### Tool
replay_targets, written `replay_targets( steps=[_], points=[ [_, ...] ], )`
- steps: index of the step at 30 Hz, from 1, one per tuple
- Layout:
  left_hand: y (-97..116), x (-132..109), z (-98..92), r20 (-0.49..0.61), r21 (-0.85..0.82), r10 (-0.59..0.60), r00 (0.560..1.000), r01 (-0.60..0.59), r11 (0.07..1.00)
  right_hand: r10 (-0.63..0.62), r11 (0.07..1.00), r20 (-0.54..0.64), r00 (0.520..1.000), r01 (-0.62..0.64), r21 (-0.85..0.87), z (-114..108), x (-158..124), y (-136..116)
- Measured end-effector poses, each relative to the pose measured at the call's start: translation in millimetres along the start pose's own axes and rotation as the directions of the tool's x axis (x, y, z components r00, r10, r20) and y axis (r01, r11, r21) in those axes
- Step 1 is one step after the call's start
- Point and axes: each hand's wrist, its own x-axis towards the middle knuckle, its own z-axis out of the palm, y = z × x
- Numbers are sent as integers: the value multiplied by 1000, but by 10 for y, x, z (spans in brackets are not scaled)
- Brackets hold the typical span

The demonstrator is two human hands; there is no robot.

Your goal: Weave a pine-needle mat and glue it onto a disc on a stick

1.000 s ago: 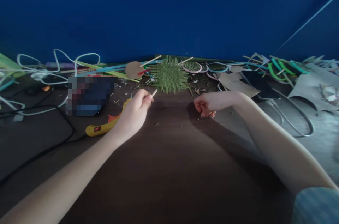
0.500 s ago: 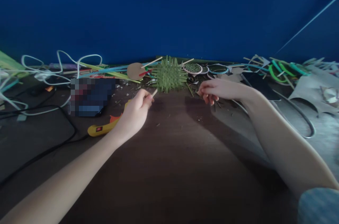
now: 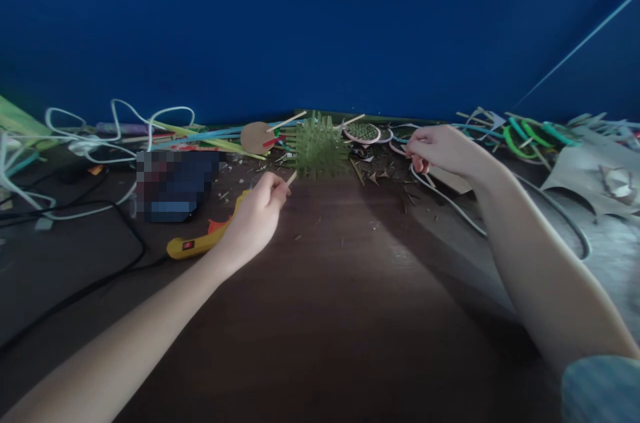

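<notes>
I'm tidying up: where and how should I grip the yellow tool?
Probably grip the yellow tool by its handle, coming from the near left: that rounded end juts out into view, while the left hand hides part of the rest.

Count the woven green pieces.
2: the frayed mat at the back centre, and the pink-rimmed round one just right of it. Others may be hidden.

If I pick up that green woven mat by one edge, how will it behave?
The green woven mat looks light, being made of narrow strips, and probably flexes. Its ends stick out seemingly unbound, so edge strips might slip loose.
</notes>
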Motion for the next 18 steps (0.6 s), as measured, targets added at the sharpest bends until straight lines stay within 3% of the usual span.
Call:
replay_targets(
  steps=[4,6,9,14,18],
  points=[
    [-41,23,-12,-34,-29,-11,999,10,1000,-38,999,-131,991,38,1,-35,-31,23],
    [-39,29,-18,-35,-37,-18,999,17,999,-68,997,-139,988,72,22,25,5,41],
    [-13,22,-25,-20,-17,-32,999,32,999,-190,980,-95,977,194,32,223,110,47],
    [20,1,-34,10,-12,-42,999,42,999,-365,923,-142,920,338,-183,623,274,21],
    [30,1,-45,13,-24,-41,999,41,999,-403,904,-137,905,370,-214,777,339,16]
  ],
)
